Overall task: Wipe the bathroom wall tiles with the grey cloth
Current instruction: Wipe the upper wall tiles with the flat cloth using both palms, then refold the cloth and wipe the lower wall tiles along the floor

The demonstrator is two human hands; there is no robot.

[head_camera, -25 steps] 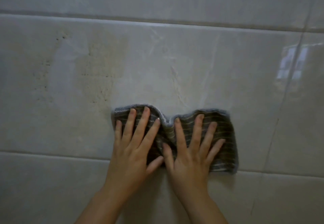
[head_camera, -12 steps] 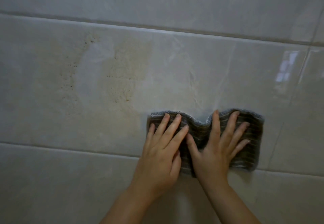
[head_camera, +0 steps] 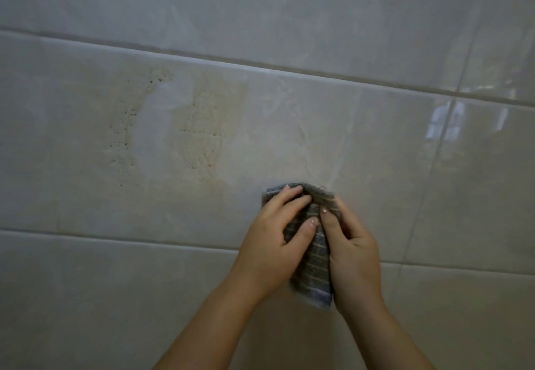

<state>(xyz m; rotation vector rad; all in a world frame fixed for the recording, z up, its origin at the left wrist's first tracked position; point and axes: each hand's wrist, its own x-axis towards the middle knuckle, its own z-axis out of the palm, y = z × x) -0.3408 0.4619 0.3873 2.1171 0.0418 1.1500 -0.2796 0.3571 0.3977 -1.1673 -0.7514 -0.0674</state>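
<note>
Both hands grip the grey cloth [head_camera: 317, 259], which is bunched into a narrow upright wad against the wall tiles [head_camera: 434, 196] and crosses a grout line [head_camera: 144, 241]. The left hand [head_camera: 275, 233] curls its fingers over the upper fold. The right hand [head_camera: 354, 251] wraps the opposite edge, thumb on the fabric. Gathered like this, the cloth probably serves as a thicker pad for firmer rubbing. A yellowish speckled stain [head_camera: 199, 138] lies well to the left, apparently not yet wiped.

head view, close, facing wall tiles [head_camera: 376, 152]
</note>
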